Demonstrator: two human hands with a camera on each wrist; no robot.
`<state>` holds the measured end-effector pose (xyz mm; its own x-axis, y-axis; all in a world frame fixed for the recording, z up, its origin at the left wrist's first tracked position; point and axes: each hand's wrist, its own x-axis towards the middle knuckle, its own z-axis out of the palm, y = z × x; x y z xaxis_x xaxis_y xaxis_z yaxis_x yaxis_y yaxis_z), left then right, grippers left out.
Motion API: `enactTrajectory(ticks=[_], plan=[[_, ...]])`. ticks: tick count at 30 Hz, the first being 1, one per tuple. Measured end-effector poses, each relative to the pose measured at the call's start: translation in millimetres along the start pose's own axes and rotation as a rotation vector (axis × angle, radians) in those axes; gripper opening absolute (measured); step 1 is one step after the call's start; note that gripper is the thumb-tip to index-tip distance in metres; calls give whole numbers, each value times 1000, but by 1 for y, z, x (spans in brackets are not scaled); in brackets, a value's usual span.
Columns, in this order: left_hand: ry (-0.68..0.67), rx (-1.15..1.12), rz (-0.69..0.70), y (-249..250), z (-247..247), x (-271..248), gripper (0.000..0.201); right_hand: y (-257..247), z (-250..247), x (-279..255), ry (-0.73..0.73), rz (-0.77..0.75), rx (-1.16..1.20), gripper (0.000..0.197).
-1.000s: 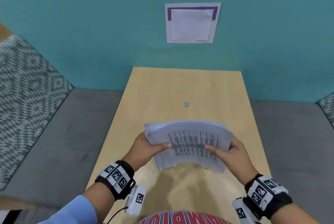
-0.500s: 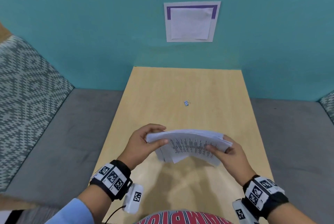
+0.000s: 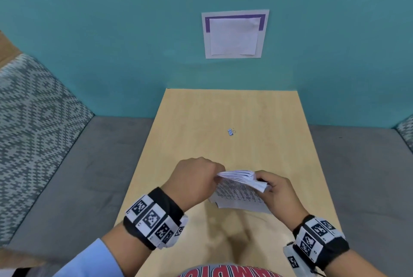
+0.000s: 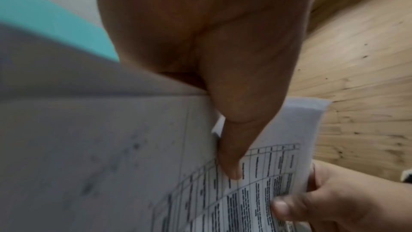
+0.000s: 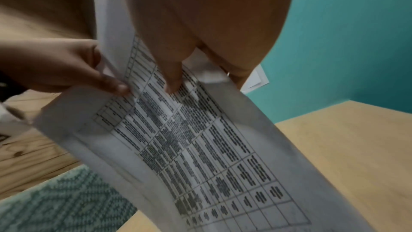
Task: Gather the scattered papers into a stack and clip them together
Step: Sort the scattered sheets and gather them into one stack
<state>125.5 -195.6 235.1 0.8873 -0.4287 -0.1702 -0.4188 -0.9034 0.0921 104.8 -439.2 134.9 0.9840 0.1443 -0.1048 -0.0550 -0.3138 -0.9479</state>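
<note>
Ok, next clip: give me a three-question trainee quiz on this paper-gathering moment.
1. True or false: the binder clip is already on the paper stack.
2. The stack is held by: A) the left hand only, B) the right hand only, C) both hands.
3. Fill in: the clip lies on the ___, apart from the hands.

Key: 1 false; 2 C; 3 table.

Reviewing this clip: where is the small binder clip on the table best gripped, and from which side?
Probably from above, pinching the binder clip by its wire handles, which seem to point right. It lies alone on the bare table, beyond both hands; detail is too small to confirm.
</note>
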Motion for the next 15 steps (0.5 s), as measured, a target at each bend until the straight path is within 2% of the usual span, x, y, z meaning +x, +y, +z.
enactTrajectory(ticks=[1,3,4,6,7,9,12,15], plan=[[1,-27,-9,-2,2,0,18,0,-4,0,18,6,5,49],[29,-150,-21,-14,2,-3,16,6,-19,-3,65,58,-26,28],[52,-261,-39,-22,1,-5,11,13,-29,-6,90,105,-64,28],[99,-524,-88,-41,-3,-13,22,26,-49,-13,124,237,-129,56],[103,-672,-118,-51,-6,-17,23,30,-58,-16,136,288,-121,64],[75,-969,-177,-64,-13,-26,17,29,-69,-19,112,310,65,64],[50,-1297,-253,-72,-7,-36,20,9,-75,-15,2,334,449,53],[139,-1462,-277,-73,4,-37,22,-22,-76,-11,-41,244,432,40]])
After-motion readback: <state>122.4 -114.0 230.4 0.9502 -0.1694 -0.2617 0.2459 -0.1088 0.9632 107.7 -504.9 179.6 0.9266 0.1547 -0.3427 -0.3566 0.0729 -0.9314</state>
